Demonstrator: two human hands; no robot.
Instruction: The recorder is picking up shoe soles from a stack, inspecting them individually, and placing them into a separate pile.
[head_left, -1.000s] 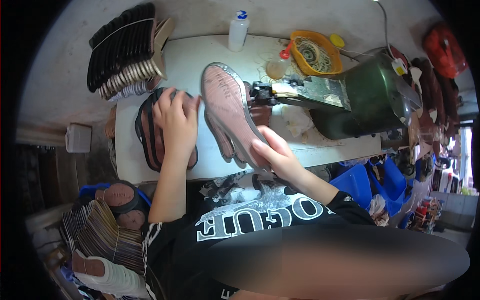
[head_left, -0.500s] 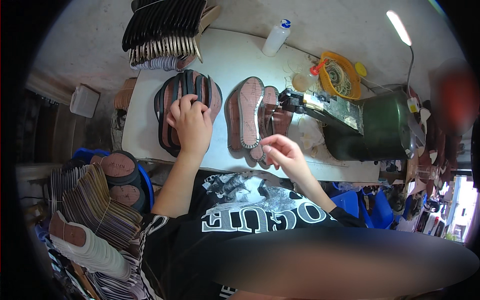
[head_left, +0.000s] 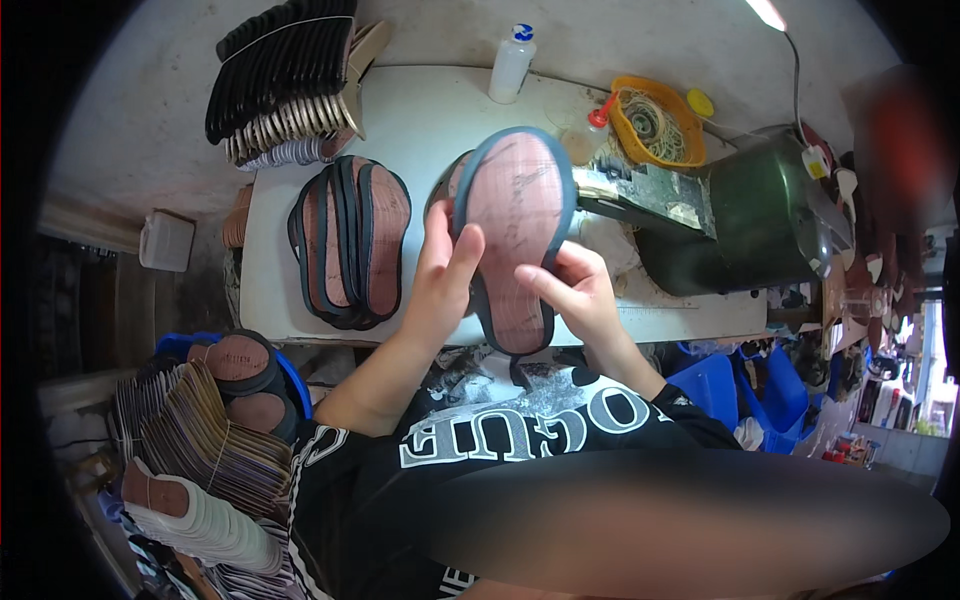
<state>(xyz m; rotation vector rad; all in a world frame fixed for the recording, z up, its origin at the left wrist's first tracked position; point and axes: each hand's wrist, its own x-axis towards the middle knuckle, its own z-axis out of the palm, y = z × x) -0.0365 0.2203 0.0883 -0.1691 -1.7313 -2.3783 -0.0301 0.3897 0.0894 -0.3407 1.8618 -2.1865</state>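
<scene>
Between both hands I hold a shoe insole (head_left: 515, 210), brown-pink on its face with a dark band round its edge, its wide end pointing away from me. My left hand (head_left: 442, 275) is closed on its left edge, thumb toward the face. Along the narrower part of the right edge, my right hand (head_left: 580, 295) pinches it, thumb in front and fingers behind. Behind it another insole (head_left: 450, 178) shows only in part. To the left, a bunch of dark-edged insoles (head_left: 350, 245) stands packed together on the white table (head_left: 270, 240).
The green sewing machine (head_left: 740, 220) reaches in from the right. Beyond it are a yellow basket of thread (head_left: 658, 120), a red-nozzled bottle (head_left: 590, 125) and a blue-capped bottle (head_left: 512, 65). Tied black soles (head_left: 285, 75) stand at the far left; bundled insoles (head_left: 210, 430) lie below.
My left hand has left the bunch on the left and moved right. Both hands now hold a dark-edged insole raised in front of me, covering the pale-edged insoles. The view has shifted slightly.
</scene>
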